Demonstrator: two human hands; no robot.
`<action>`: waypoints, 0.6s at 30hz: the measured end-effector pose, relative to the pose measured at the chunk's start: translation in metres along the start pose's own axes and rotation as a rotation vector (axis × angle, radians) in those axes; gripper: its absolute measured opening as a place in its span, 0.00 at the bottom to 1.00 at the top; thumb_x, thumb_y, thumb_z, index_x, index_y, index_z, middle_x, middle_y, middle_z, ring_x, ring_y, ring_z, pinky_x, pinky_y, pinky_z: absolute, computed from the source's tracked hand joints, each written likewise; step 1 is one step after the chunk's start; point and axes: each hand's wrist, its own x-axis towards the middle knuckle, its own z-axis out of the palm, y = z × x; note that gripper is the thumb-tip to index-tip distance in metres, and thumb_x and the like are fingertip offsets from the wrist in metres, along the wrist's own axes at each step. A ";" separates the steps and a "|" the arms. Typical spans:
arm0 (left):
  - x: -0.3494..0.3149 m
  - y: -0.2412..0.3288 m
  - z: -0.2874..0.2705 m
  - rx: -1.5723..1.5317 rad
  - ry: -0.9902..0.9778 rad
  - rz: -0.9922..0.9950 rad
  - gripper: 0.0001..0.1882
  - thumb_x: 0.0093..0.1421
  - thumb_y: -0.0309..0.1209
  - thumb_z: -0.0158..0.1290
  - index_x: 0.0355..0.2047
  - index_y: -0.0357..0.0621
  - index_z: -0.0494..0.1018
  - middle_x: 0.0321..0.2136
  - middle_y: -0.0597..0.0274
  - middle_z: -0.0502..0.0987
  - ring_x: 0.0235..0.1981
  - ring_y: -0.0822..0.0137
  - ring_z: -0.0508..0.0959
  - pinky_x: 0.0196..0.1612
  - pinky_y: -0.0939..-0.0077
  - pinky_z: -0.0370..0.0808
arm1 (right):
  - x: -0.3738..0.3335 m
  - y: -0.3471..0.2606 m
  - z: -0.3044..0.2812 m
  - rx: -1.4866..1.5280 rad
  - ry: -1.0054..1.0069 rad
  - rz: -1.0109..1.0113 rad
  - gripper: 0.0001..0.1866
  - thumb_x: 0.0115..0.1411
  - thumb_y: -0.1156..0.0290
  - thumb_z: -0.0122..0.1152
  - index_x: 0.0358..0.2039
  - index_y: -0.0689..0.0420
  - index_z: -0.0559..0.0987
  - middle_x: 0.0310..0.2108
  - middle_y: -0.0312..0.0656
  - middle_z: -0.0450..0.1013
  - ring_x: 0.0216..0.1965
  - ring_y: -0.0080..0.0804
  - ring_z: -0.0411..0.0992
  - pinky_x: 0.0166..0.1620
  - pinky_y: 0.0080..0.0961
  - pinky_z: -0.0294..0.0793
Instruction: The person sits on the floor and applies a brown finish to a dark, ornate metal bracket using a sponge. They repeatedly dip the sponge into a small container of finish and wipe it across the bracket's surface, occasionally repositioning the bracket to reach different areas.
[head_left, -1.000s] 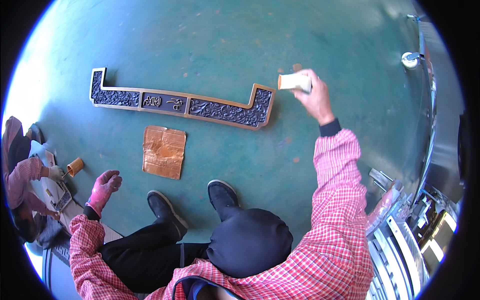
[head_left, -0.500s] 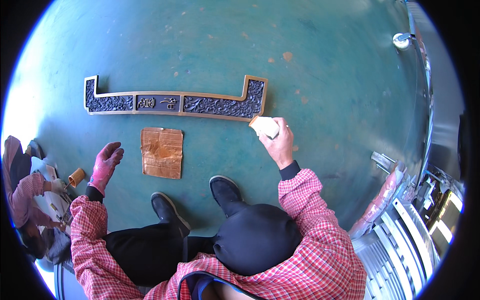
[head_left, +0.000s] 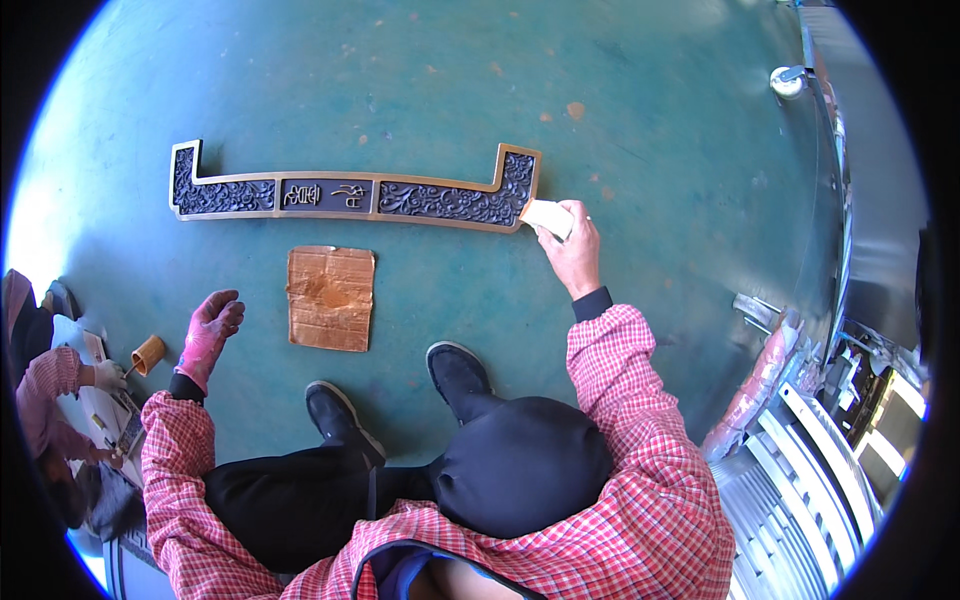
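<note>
A long metal trim piece lies on the green floor, with raised ends, a gold-coloured rim, dark scrollwork and a lettered middle panel. At its lower right corner my right hand, bare, grips a white pad with a brown-stained edge; that edge touches the gold rim. My left hand, in a pink glove, hovers well apart from the piece, fingers curled inward with nothing visible in them. Nearest to it is a brown-stained cardboard square on the floor, below the piece.
On the left a co-worker's gloved hand is beside an orange-brown cup. White slatted metal parts and a plastic-wrapped bundle lie at the lower right. A caster wheel stands at the far right.
My right hand has moved slightly right and away from me with the white pad, along the corner's rim. The fingers of my left hand have curled in more.
</note>
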 end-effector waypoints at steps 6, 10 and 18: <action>-0.003 0.009 0.011 0.002 0.025 -0.007 0.20 0.65 0.33 0.52 0.55 0.37 0.66 0.37 0.68 0.75 0.35 0.76 0.73 0.38 0.84 0.70 | 0.007 -0.002 -0.008 -0.013 0.026 -0.010 0.20 0.45 0.76 0.70 0.38 0.55 0.71 0.34 0.45 0.74 0.39 0.47 0.74 0.40 0.39 0.74; -0.002 0.009 0.016 -0.001 -0.002 -0.014 0.19 0.66 0.33 0.51 0.54 0.38 0.66 0.37 0.68 0.75 0.35 0.77 0.73 0.38 0.83 0.70 | 0.013 -0.003 -0.010 -0.058 -0.013 -0.015 0.20 0.45 0.76 0.69 0.37 0.55 0.71 0.35 0.43 0.74 0.39 0.47 0.74 0.40 0.39 0.74; -0.001 0.012 0.020 0.024 0.004 -0.012 0.19 0.66 0.34 0.51 0.54 0.38 0.67 0.37 0.68 0.75 0.34 0.77 0.73 0.39 0.83 0.70 | 0.008 -0.008 -0.010 -0.130 0.029 -0.089 0.18 0.45 0.77 0.68 0.36 0.54 0.71 0.34 0.41 0.73 0.41 0.46 0.72 0.41 0.40 0.73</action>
